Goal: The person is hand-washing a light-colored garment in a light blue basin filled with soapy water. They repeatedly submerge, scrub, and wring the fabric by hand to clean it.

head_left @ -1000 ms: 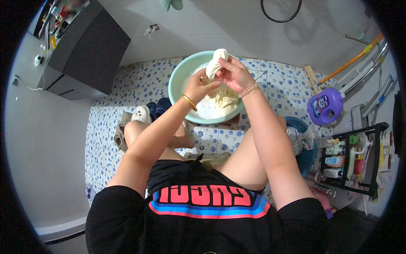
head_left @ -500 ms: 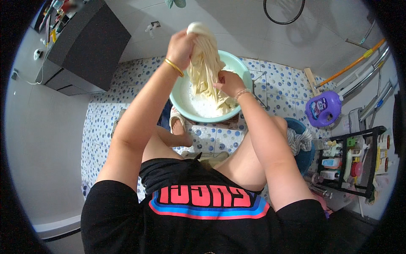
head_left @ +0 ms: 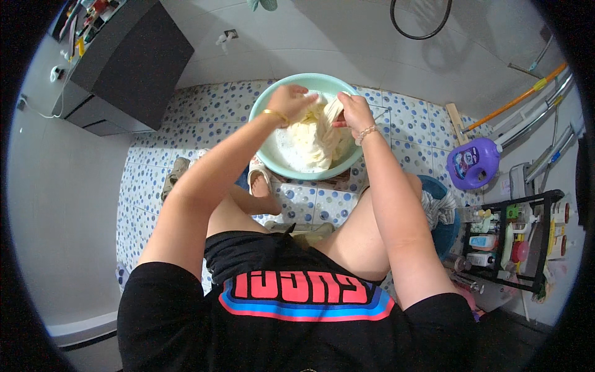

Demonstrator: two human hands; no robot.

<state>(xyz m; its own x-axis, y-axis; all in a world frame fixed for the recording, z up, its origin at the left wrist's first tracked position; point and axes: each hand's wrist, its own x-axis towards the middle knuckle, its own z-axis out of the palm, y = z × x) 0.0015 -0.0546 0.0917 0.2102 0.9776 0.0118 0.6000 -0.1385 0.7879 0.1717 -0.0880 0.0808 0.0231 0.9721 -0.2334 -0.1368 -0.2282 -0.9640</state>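
A wet pale-yellow cloth (head_left: 313, 139) lies bunched in a light-green basin (head_left: 304, 175) of sudsy water (head_left: 277, 146). I cannot make out what kind of garment or cloth it is. Over the basin's right side, my right hand (head_left: 355, 114) pinches a raised fold of it between thumb and fingers. My left hand (head_left: 290, 104), with a gold bangle at the wrist, is above the upper left of the basin. Its fingers are apart and slightly blurred, close to the cloth but with nothing visible in them.
A purple detergent bottle (head_left: 474, 163) stands to the right. Near my right knee is a blue tub (head_left: 447, 232) with striped cloth (head_left: 440, 208). Beyond it are a black rack (head_left: 503, 273) of toiletries and leaning mop poles (head_left: 514, 99). A dark cabinet (head_left: 133, 68) is at upper left.
The cloth, held up high by my left hand before, has dropped into the basin. My left hand has let go and come lower; my right hand has moved right, lifting a fold.
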